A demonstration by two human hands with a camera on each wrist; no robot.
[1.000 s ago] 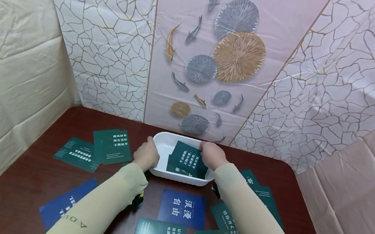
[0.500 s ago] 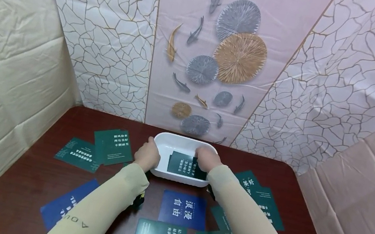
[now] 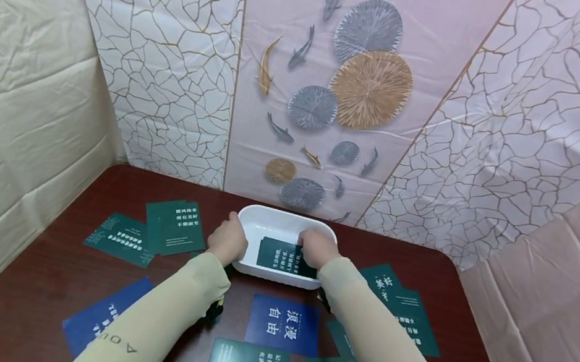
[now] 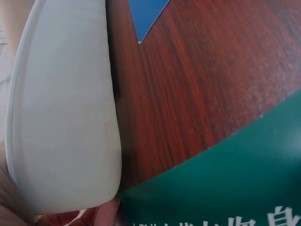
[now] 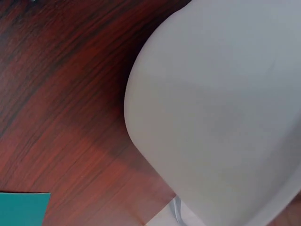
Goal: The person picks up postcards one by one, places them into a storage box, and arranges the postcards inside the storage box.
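White tray point(image 3: 276, 276), placed near the far edge of the counter point(image 3: 26, 292), is held at its left end by the left grip point(image 3: 228, 239); inside, a green card point(image 3: 278, 257) is pinched by the right grip point(image 3: 318, 248). Loose cards point(image 3: 176, 228) are spread toward the remaining edges.

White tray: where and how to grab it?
Probably by the short ends, coming from left and right: the white tray is oblong with raised walls. The left hand grips the left end; the right hand is over the green cards inside.
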